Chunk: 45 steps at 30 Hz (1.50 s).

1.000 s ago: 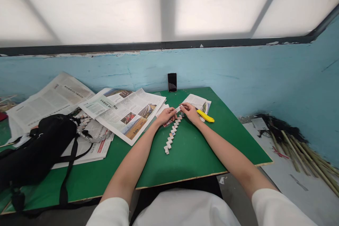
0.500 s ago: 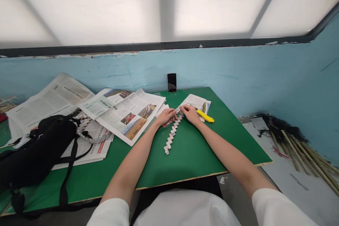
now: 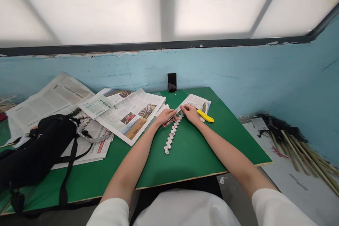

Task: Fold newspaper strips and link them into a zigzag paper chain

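Observation:
Between my two hands is a small pale strip of paper. My left hand pinches its left end, and my right hand grips the right end with bent fingers. A zigzag chain of folded paper lies on the green table, running from just below my hands toward me. Its far end sits close under my fingers; whether they touch it I cannot tell. Right of my right hand rests a yellow-handled tool, its other end hidden behind that hand. Cut newspaper pieces lie beyond my hands.
A phone leans upright against the blue wall. Newspaper sheets cover the table's left part, beside a black bag with a trailing strap. Another folded-paper chain lies by the bag. Bamboo sticks lie low on the right.
Both hands stay almost in place, with only slight finger movement on the paper strip. The zigzag chain and the things around it have not moved.

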Each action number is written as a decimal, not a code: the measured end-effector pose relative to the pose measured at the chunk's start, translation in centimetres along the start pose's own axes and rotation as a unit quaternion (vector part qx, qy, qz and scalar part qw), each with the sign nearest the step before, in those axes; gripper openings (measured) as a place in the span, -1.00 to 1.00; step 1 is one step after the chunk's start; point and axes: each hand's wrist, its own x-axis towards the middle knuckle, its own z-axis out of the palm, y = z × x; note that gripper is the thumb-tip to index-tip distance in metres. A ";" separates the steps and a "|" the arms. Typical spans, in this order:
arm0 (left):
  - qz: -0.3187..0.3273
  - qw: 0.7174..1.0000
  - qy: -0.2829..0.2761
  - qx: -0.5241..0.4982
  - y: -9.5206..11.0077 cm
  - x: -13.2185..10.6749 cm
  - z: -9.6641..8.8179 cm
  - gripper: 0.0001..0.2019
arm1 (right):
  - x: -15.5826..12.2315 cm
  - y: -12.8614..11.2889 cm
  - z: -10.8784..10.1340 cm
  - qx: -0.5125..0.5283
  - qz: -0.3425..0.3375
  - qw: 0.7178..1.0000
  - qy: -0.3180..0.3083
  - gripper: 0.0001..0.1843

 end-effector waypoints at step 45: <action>0.026 0.996 -0.025 0.083 -0.2 -0.1 0.2 -0.42 | 1.4 2.6 -0.4 0.033 0.036 0.987 0.156 -0.44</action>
